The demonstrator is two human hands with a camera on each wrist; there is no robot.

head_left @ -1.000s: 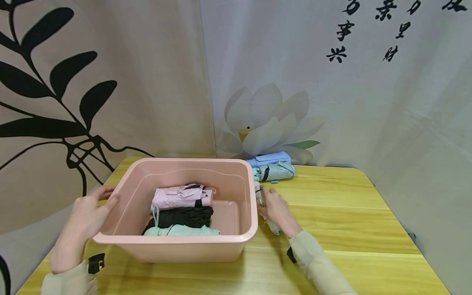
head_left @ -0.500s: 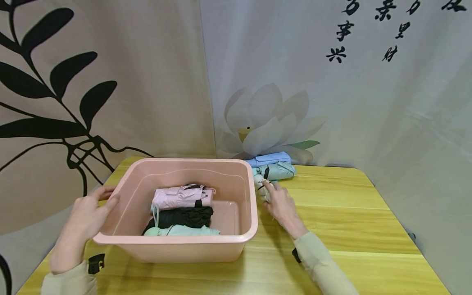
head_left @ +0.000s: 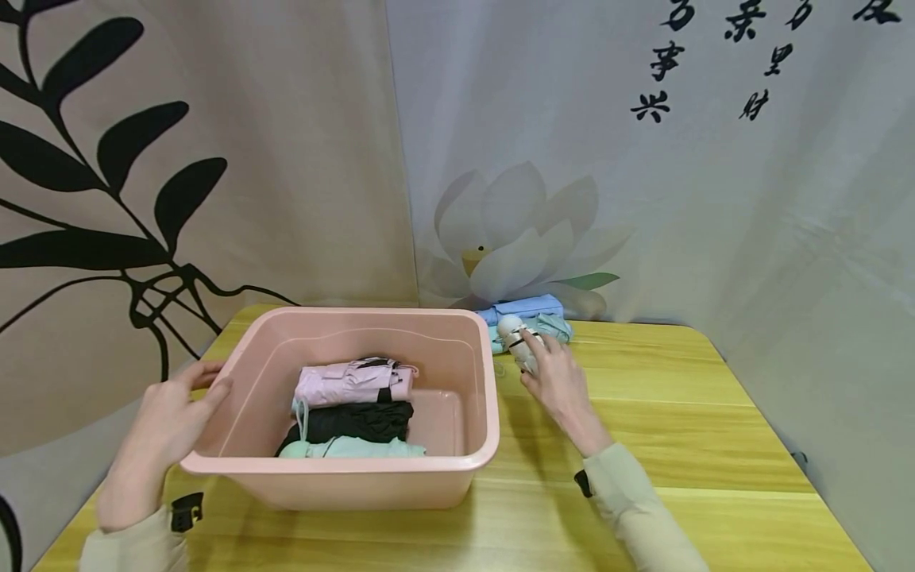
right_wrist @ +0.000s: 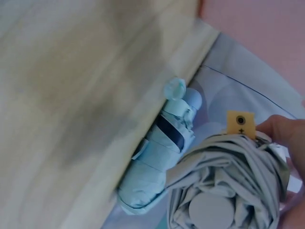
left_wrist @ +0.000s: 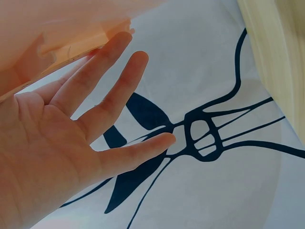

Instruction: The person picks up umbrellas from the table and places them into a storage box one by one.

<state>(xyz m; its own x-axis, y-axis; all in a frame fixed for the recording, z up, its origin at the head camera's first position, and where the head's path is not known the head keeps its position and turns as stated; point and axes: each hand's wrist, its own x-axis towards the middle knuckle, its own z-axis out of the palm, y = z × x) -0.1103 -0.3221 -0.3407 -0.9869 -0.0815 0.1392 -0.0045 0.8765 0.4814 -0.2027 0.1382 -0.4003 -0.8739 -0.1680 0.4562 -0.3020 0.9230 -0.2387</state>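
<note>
In the head view my right hand [head_left: 561, 381] grips a folded white-grey umbrella [head_left: 516, 342] above the table, right of the pink bin [head_left: 343, 485]. The right wrist view shows this umbrella's bunched grey fabric [right_wrist: 238, 171] end-on, with a yellow tag [right_wrist: 240, 123] by my thumb or finger. My left hand [head_left: 167, 417] rests against the bin's left rim; in the left wrist view its fingers [left_wrist: 114, 98] are straight and spread. Inside the bin lie a pink-lilac folded umbrella [head_left: 353, 381], a black one [head_left: 364, 421] and a mint one [head_left: 364, 447].
Behind the held umbrella, at the table's back edge, lie a light teal folded umbrella [head_left: 552, 326] and a blue one [head_left: 532, 307]. The wooden table [head_left: 679, 413] reaches right of the bin. Printed cloth curtains [head_left: 686, 206] hang behind it.
My right hand has lifted the white-grey umbrella from beside the bin and moved it back and to the right, partly covering the teal umbrella. The left hand and bin have stayed put.
</note>
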